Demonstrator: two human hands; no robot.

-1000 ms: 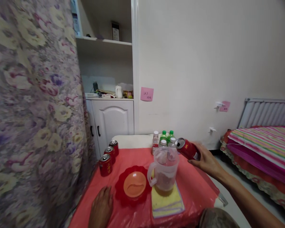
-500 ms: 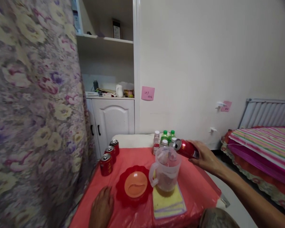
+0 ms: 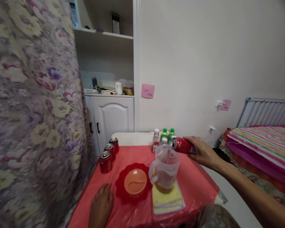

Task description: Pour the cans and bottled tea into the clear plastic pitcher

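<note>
My right hand (image 3: 203, 153) grips a red drink can (image 3: 180, 146), tipped on its side with its opened top over the rim of a clear plastic pitcher (image 3: 165, 167). The pitcher holds a little yellowish liquid and stands on a folded yellow cloth (image 3: 167, 199). My left hand (image 3: 101, 204) rests flat on the red table cover (image 3: 194, 186), fingers stretched out, beside a red plate (image 3: 121, 185) carrying an orange lid (image 3: 135, 181).
Three upright red cans (image 3: 105, 161) line the table's left edge, next to a flowered curtain (image 3: 30, 104). Several small bottles (image 3: 165, 134) stand behind the pitcher. A white cupboard (image 3: 110, 117) is at the back; a bed with striped covers (image 3: 263, 142) lies to the right.
The can in my right hand has moved left and tipped further, its mouth now over the pitcher's rim. My left hand stays flat on the table.
</note>
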